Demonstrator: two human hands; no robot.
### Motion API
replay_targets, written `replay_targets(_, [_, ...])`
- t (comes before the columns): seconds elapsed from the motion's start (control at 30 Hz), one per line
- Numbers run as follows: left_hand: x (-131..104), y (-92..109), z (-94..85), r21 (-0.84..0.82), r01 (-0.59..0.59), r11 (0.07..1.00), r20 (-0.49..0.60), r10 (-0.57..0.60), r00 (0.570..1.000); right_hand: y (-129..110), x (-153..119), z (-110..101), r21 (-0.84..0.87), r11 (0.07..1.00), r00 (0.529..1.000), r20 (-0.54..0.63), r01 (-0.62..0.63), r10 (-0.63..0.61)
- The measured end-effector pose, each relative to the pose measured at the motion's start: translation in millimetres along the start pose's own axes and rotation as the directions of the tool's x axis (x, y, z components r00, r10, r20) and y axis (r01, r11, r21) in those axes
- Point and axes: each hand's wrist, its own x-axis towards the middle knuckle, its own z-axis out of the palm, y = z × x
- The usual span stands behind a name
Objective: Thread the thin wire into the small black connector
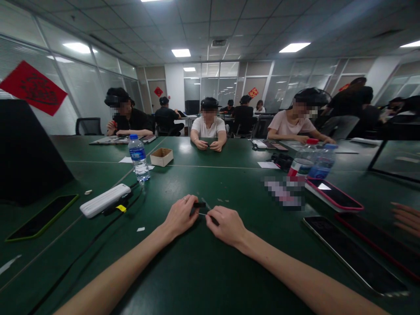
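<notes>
Over the middle of the green table, my two hands are close together, fingertips a small gap apart. My left hand is closed, pinching a small black bar-shaped piece whose end sticks out toward the right. A thin pale stick spans the gap between the hands; which hand grips it is unclear. My right hand is closed with curled fingers, and what it pinches is mostly hidden. Just beyond its fingers shows a clear, narrow strip, too faint to name.
To the left are a white power bank with a black cable, a phone, a water bottle and a small open box. On the right lie phones beside bottles. A person sits opposite; another person's hand shows at right.
</notes>
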Motion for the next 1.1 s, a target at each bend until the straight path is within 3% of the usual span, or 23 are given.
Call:
replay_targets(0.3, [-0.3, 3.5, -1.9, 0.058, 0.02, 0.998, -0.045, -0.018, 0.999, -0.1, 1.3, -2.7, -0.033, 0.994, 0.994, 0.022, -0.109, 0.109])
replay_targets(0.53, [0.2, 5.3, -1.9, 0.107, 0.117, 0.987, -0.057, -0.112, 0.992, 0.3, 1.1, -1.6, -0.135, 0.975, 0.984, -0.019, -0.178, 0.177])
replay_targets(1.1, [0.2, 4.7, -0.6, 0.096, 0.093, 0.991, -0.031, -0.09, 0.995, 1.5, 0.2, 0.6, -0.134, 0.972, 0.981, -0.015, -0.191, 0.191])
